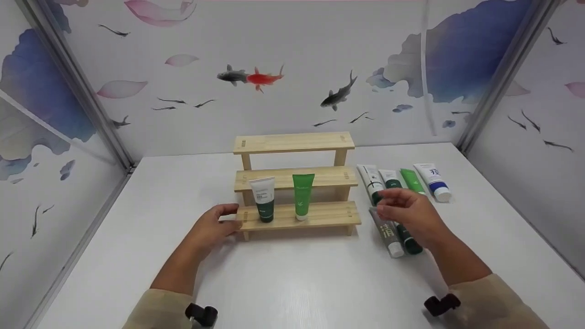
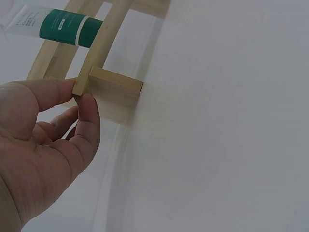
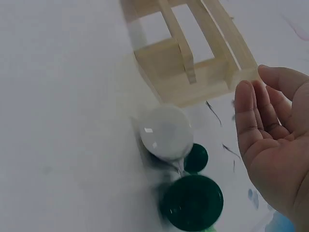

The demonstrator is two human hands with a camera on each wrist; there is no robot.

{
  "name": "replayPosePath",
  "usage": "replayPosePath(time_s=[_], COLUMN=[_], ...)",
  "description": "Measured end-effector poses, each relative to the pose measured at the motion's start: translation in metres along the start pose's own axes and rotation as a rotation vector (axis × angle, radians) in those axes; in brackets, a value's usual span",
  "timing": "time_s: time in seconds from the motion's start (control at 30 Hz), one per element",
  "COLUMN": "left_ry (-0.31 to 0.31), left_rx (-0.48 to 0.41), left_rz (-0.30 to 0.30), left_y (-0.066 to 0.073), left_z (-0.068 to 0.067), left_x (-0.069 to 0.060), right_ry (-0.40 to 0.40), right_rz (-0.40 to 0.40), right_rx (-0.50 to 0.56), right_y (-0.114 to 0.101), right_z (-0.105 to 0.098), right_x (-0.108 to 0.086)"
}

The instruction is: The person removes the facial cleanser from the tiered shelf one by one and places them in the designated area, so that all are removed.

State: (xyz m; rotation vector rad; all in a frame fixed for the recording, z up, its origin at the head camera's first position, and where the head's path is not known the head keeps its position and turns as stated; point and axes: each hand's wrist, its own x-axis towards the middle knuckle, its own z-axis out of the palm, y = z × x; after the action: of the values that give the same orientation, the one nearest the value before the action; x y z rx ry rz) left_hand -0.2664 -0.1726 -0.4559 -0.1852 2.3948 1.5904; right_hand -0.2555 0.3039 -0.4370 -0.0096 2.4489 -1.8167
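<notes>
A three-tier wooden rack (image 1: pixel 295 141) stands on the white table. My left hand (image 1: pixel 214 230) pinches the left end of its lowest step between thumb and fingers, as the left wrist view also shows. On that step a white and dark green tube (image 1: pixel 264 199) and a bright green tube (image 1: pixel 302 196) stand upright on their caps. My right hand (image 1: pixel 413 214) hovers right of the rack with bent, relaxed fingers, holding nothing. Beneath it lie a grey tube (image 1: pixel 386 232) and a dark green-capped tube (image 1: pixel 411 242), the latter partly hidden by the hand.
Behind my right hand lie a white tube with a dark cap (image 1: pixel 369 178), a white and green tube (image 1: pixel 390 177), a bright green tube (image 1: pixel 412 180) and a white and blue tube (image 1: pixel 432 180). Printed panels (image 1: pixel 292 105) with metal corner posts (image 1: pixel 507 75) enclose the table.
</notes>
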Motion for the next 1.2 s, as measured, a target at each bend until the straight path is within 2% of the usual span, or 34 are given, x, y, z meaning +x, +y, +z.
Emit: replayPosePath(time_s=[0.3, 0.6, 0.7, 0.87, 1.2], left_ry=[-0.009, -0.007, -0.012, -0.009, -0.003], left_rx=[-0.009, -0.007, 0.000, 0.021, 0.023], left_rz=[0.011, -0.018, -0.004, 0.008, 0.001], left_y=[-0.001, 0.002, 0.001, 0.000, -0.002], left_z=[0.001, 0.001, 0.000, -0.001, -0.001], left_x=[0.000, -0.002, -0.002, -0.002, 0.000], right_ry=[-0.051, -0.108, -0.117, -0.129, -0.123], right_rz=[-0.072, -0.116, -0.128, -0.142, -0.173], right_rx=[0.084, 0.114, 0.126, 0.147, 0.106], right_y=[-0.016, -0.030, -0.034, -0.041, -0.047], right_z=[0.053, 0.093, 0.105, 0.120, 0.137], right_x=[0.006, 0.018, 0.022, 0.028, 0.034])
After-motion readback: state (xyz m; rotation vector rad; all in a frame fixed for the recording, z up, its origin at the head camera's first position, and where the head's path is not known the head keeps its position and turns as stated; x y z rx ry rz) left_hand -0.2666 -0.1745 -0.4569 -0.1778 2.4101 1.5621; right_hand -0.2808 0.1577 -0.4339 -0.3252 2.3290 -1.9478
